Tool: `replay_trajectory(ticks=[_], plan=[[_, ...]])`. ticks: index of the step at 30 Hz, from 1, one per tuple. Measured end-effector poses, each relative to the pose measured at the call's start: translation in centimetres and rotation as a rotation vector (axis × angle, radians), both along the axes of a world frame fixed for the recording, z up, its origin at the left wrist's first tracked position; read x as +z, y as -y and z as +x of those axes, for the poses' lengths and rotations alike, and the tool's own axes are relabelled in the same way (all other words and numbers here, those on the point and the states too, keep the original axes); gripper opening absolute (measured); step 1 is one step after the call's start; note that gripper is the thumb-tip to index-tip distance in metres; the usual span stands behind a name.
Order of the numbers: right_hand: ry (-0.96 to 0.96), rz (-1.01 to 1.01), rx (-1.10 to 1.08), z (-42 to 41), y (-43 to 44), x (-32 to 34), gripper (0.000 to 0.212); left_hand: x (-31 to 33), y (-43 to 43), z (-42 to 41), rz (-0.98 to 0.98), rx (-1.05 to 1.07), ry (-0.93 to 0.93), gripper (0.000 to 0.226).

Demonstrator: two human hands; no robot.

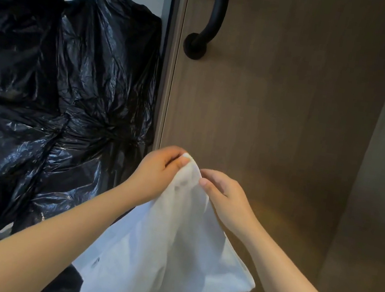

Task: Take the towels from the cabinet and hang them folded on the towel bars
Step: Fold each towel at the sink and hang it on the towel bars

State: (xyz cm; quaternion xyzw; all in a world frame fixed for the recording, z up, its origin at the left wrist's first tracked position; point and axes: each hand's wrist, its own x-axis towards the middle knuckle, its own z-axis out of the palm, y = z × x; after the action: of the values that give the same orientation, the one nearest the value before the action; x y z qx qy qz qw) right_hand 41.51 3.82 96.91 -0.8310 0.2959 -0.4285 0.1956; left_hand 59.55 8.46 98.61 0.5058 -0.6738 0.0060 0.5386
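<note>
Towel [172,238] hangs from both hands | left hand [157,170] pinches top corner | right hand [224,195] pinches edge just beside.

No text, brand or number can be read; a small dark mark [96,260] on the towel [172,242] is too blurred to read.

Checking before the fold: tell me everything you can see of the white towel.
The white towel looks like soft terry cloth. It is unfolded and hangs in loose creases in front of the wooden cabinet door. Its top is bunched, and the left hand and right hand pinch it there, close together. Its lower part runs out of frame.
</note>
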Motion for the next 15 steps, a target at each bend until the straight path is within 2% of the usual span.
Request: replay_trajectory(ticks=[2, 7, 10, 15], plan=[[0.066, 0.022, 0.022, 0.2, -0.2, -0.5, 0.018, -0.3, -0.6, -0.3, 0.004, -0.016, -0.014, 0.02], [0.151, 0.083, 0.041, 0.2, -0.5, -2.0, 0.024, -1.2, -1.8, -0.4, 0.076, -0.059, -0.152, 0.015], [0.214, 0.159, 0.04, 0.5, -0.9, -3.0, 0.029, -2.1, -2.4, 0.0, 0.147, -0.059, -0.274, 0.01], [0.228, 0.215, 0.103, 0.3, -1.6, -3.2, 0.045, -3.5, -3.3, -0.4, 0.12, -0.032, -0.288, 0.008]])
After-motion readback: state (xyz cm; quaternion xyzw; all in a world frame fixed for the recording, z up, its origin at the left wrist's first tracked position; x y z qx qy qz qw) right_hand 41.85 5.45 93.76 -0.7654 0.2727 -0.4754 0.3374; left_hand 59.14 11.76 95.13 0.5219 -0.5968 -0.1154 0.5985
